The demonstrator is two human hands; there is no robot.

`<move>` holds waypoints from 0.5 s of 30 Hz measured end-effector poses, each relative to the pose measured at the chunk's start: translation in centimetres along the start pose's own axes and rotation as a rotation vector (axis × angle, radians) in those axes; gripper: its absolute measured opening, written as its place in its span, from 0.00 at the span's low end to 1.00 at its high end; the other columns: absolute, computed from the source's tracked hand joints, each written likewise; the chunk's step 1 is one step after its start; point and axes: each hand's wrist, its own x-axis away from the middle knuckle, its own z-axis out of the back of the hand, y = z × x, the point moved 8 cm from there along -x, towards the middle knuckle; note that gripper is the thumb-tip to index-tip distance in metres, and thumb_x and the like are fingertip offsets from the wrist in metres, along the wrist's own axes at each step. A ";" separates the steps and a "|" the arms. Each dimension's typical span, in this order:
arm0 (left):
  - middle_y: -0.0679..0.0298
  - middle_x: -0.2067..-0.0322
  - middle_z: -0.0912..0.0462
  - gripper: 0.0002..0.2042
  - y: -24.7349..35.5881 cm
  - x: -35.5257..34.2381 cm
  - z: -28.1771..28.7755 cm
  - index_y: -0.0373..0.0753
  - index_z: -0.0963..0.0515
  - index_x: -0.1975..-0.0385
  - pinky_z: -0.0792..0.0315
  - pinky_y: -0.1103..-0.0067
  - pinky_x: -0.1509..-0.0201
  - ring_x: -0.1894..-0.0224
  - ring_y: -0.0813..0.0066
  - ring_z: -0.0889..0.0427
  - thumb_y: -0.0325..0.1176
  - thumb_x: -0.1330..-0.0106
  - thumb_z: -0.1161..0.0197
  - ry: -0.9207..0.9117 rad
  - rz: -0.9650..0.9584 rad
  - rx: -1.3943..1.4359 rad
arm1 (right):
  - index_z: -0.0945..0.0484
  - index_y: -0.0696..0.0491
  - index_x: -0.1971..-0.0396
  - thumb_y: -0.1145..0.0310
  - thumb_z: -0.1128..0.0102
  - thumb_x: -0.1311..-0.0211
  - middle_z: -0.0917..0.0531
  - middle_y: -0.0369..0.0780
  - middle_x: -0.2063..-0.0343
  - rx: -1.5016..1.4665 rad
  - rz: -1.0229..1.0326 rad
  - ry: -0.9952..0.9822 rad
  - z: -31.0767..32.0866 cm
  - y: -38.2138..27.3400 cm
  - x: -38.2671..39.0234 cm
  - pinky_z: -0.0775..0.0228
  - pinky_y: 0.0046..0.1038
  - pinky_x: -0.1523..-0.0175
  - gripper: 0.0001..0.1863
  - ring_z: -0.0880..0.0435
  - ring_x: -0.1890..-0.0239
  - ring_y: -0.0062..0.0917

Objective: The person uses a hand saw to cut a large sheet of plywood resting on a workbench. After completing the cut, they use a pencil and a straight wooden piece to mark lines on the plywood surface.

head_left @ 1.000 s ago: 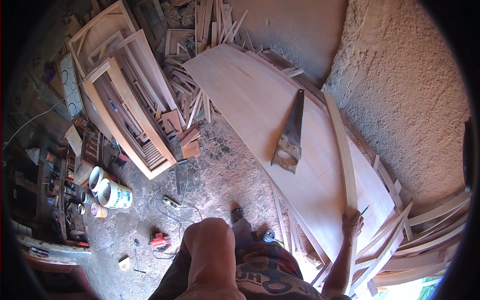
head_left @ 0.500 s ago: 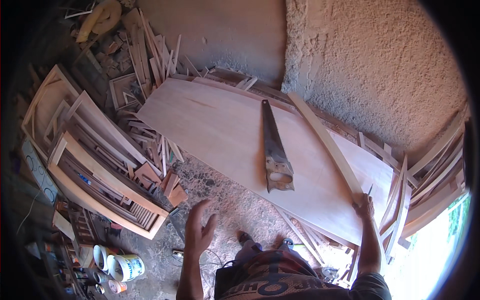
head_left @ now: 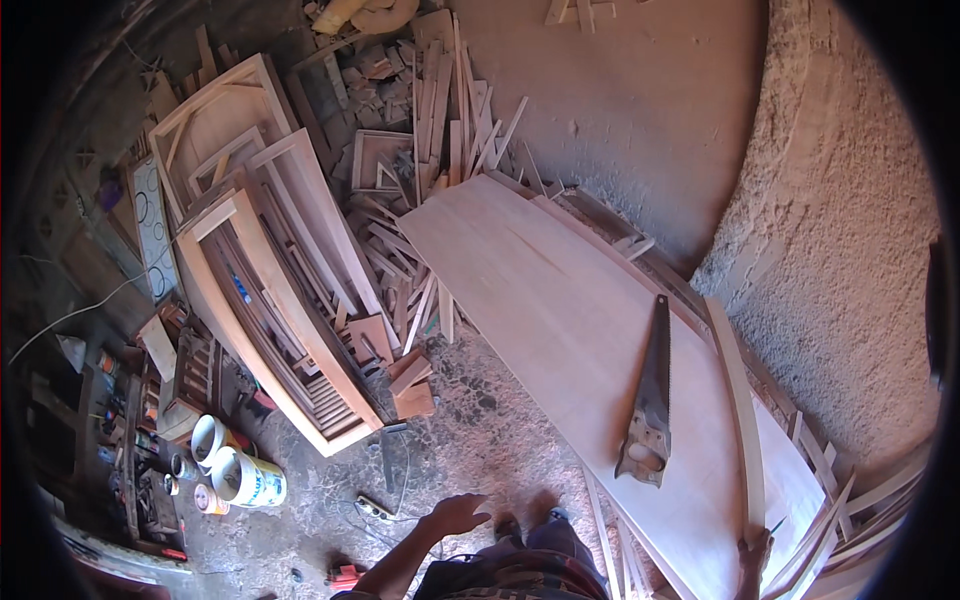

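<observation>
My right hand (head_left: 755,555) is closed at the near end of a long narrow wooden board (head_left: 735,400). A thin dark pointed thing, perhaps a pencil, sticks up from that hand; it is too small to name surely. The board lies lengthwise on a large pale plywood sheet (head_left: 540,310), near its wall-side edge. On the sheet, left of the board, lies a handsaw (head_left: 652,400), its worn wooden handle toward me and its teeth facing right. My left hand (head_left: 460,515) hangs over the floor left of the sheet, holding nothing, fingers stretched out.
Wooden frames (head_left: 270,310) lean in a stack at the left. Offcuts (head_left: 440,120) pile up by the wall. White buckets (head_left: 240,478) stand at lower left, near a power strip (head_left: 373,508) with a cord on the floor. A rough wall (head_left: 850,200) rises at the right.
My view has swung left, so the sheet, saw and board appear farther right. My left hand has tipped from upright to pointing right. My right hand still holds the board's near end.
</observation>
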 end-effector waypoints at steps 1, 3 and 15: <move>0.47 0.37 0.24 0.32 0.1 -0.5 0.3 0.39 0.31 0.32 0.33 0.61 0.31 0.35 0.49 0.26 0.57 0.28 0.44 0.025 -0.008 0.001 | 0.31 0.55 0.46 0.70 0.21 0.57 0.25 0.51 0.52 -0.008 0.009 -0.003 -0.1 -0.1 -0.2 0.30 0.50 0.42 0.37 0.24 0.47 0.52; 0.46 0.39 0.23 0.32 0.6 -2.5 0.4 0.39 0.30 0.33 0.31 0.59 0.33 0.36 0.48 0.24 0.56 0.29 0.44 0.074 -0.050 0.016 | 0.29 0.57 0.49 0.66 0.22 0.57 0.24 0.52 0.55 0.028 0.041 0.077 -0.5 3.0 -1.5 0.29 0.50 0.45 0.34 0.23 0.49 0.52; 0.45 0.42 0.22 0.31 0.7 -9.4 4.6 0.40 0.28 0.35 0.30 0.58 0.35 0.39 0.47 0.23 0.57 0.30 0.45 -0.089 0.023 -0.027 | 0.13 0.51 0.61 0.53 0.41 0.32 0.12 0.42 0.69 -0.033 0.310 -0.013 -3.0 -2.8 -3.0 0.23 0.40 0.58 0.18 0.14 0.67 0.33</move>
